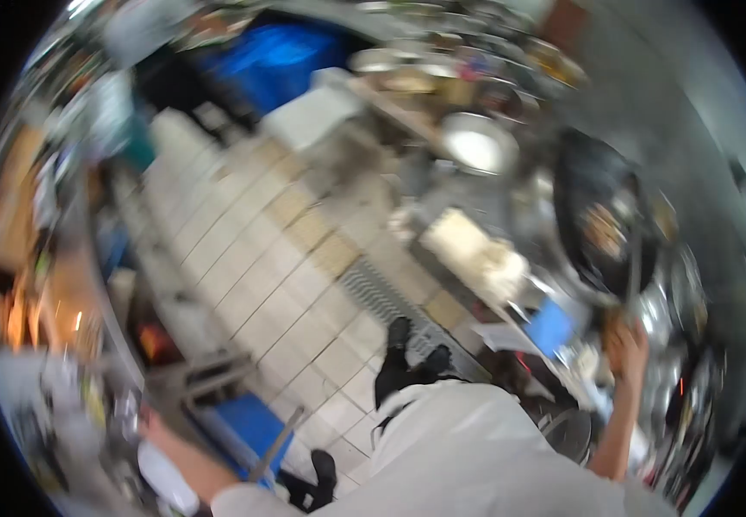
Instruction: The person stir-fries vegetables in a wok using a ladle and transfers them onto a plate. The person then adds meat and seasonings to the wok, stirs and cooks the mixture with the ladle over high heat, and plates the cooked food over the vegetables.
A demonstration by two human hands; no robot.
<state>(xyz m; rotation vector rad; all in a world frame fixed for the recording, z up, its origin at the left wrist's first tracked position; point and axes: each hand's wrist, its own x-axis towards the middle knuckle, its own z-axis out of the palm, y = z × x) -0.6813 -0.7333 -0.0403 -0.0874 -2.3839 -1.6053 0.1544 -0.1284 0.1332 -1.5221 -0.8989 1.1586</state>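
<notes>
My right hand is closed round the handle end of a long metal utensil, whose working end is too blurred to name. The utensil reaches into a large dark wok with a small heap of brownish food inside. On the far left, my left hand reaches out over a cluttered counter, beside a white rounded object. Motion blur smears its fingers, so whether it holds anything does not show.
A white-filled bowl and pale blocks line the right-hand counter. A blue-topped stool or crate stands low at left. Tiled floor with a drain grate runs between. Another person stands at upper left near blue sheeting.
</notes>
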